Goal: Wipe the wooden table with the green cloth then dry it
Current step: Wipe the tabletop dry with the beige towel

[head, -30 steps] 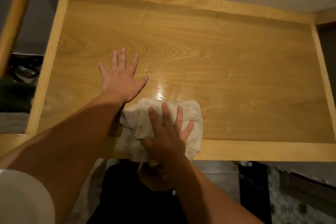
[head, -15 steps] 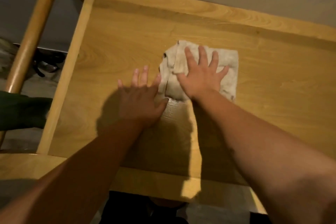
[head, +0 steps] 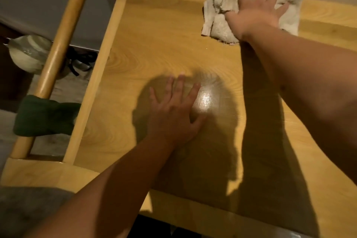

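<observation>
The wooden table (head: 154,44) fills the view, with a shiny glare spot near its middle. My right hand (head: 255,8) presses flat on a crumpled off-white cloth (head: 218,25) at the table's far edge, against the wall. My left hand (head: 173,114) lies flat on the tabletop with fingers spread, holding nothing. The dark green cloth (head: 44,116) hangs over the round wooden side rail (head: 58,44) at the left, away from both hands.
A grey wall runs along the table's far edge. Left of the rail, below table level, sit a pale rounded object (head: 27,54) and some dark cables (head: 81,62). A raised wooden strip (head: 100,63) borders the tabletop's left side.
My right hand has pushed the off-white cloth from the near edge across the table to the far edge. My left hand stayed flat on the tabletop.
</observation>
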Demonstrator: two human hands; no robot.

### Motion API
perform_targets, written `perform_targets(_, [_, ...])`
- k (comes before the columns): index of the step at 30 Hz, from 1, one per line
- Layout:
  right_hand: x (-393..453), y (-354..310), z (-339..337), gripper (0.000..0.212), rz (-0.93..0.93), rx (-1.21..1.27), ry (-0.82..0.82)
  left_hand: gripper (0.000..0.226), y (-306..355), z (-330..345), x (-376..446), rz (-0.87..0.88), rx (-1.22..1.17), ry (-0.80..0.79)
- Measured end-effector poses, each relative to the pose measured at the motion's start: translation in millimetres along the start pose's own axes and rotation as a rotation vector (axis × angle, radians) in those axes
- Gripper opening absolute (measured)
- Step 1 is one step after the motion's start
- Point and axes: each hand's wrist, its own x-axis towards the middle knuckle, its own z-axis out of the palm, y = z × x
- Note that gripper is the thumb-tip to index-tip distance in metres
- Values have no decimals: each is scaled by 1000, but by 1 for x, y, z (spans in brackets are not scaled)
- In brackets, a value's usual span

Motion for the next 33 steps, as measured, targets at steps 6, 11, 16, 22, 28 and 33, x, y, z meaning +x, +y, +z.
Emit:
perform_targets(6, [-51, 5, -2, 68, 4, 2, -33, 77, -1, -1, 5, 11, -6, -87])
perform_targets(11, [-148, 20, 9, 69, -15, -6, -81, 76, -3, 3, 2, 18, 7, -49])
perform_targets(16, [-253, 32, 21, 72, -24, -3, -90, 72, -3, 10, 5, -9, 31, -41])
perform_targets(22, [-375, 33, 29, 72, -50, 81, -96, 72, -2, 7, 5, -4, 25, -28])
perform_targets(28, [-467, 48, 40, 79, -37, -8, -174, 75, -2, 5, 4, -1, 24, -25])
perform_targets(33, [-466, 47, 36, 71, -28, 57, -162, 72, 6, -6, 0, -36, 110, -58])
